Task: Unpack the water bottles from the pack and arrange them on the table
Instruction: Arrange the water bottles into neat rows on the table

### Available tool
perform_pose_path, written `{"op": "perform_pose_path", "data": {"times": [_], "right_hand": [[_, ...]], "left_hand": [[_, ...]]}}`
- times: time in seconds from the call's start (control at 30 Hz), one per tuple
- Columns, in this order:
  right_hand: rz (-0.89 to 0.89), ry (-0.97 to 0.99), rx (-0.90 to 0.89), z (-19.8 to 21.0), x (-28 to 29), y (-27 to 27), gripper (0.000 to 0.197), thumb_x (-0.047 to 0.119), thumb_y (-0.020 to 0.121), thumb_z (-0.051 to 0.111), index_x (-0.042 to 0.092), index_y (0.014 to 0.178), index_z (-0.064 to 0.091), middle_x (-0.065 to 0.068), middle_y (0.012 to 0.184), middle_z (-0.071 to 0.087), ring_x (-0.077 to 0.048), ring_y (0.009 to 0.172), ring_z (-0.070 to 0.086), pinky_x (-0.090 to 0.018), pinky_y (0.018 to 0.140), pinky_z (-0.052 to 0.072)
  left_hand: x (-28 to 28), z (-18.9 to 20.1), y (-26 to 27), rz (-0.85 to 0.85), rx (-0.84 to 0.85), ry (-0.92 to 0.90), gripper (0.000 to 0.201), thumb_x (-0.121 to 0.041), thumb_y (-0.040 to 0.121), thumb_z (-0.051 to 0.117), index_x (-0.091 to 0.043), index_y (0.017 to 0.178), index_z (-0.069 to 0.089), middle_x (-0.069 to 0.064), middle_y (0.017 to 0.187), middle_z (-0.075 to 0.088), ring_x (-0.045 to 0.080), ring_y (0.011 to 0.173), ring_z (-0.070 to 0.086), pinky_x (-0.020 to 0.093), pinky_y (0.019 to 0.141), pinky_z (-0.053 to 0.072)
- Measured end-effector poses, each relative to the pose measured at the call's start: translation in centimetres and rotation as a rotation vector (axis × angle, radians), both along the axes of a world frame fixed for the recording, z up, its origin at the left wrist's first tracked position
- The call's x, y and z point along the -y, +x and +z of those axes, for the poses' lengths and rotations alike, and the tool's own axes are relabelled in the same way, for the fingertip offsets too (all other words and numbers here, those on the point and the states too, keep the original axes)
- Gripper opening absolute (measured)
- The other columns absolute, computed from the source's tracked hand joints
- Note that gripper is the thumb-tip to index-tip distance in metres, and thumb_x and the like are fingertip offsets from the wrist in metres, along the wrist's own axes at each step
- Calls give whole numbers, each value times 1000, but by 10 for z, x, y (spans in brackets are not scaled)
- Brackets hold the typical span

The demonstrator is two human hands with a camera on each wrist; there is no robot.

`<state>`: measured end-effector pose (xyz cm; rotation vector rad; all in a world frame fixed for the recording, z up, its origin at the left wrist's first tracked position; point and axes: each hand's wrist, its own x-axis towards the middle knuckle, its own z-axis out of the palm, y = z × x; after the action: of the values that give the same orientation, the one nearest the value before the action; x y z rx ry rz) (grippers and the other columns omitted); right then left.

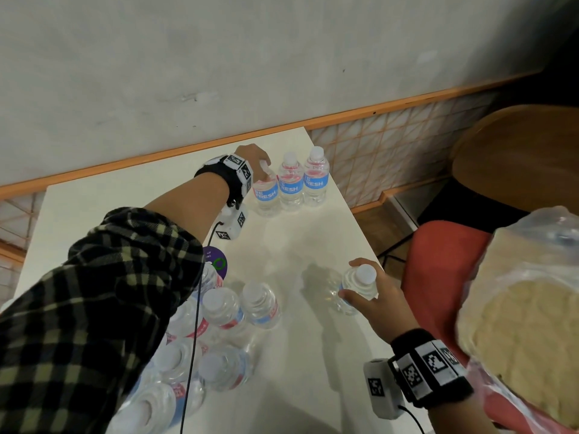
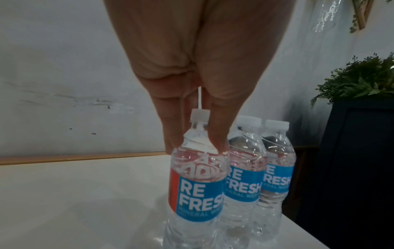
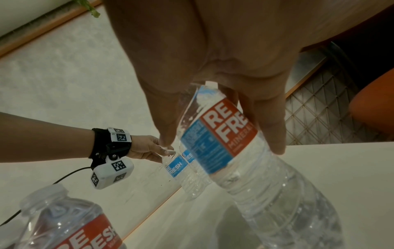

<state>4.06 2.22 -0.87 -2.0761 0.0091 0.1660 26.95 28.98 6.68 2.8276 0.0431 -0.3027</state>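
Three clear water bottles with blue labels stand in a row at the far right of the white table. My left hand grips the neck of the leftmost bottle from above; the left wrist view shows its fingers round that bottle, which stands next to the other two. My right hand holds another bottle by its shoulder above the table's right edge, the bottle hanging tilted. The opened pack with several bottles lies at the near left.
A red chair and a plastic bag sit to the right of the table. A purple disc lies by the pack. A wall runs behind the table. A dark cabinet with a plant stands beyond the far end.
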Motion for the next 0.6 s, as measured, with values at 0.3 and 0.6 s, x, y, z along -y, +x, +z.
{"op": "perform_pose_path", "data": {"times": [0.3,0.6], "right_hand": [[-1,-5,-5,1,0,-1,45,23,74,76,45,104,49,19,108,59,0,102,54,-14,80,40],[-3,12,-18,1,0,-2,45,21,76,76,43,105,50,18,109,58,-1,104,54,-14,80,40]], "left_hand": [[-1,1,-3,-30,3,4,44,-21,84,69,-10,125,60,10,135,52,28,124,49,33,98,41],[-2,2,-4,-49,11,-19,39,-20,85,67,-7,122,62,12,131,55,29,121,51,32,95,41]]}}
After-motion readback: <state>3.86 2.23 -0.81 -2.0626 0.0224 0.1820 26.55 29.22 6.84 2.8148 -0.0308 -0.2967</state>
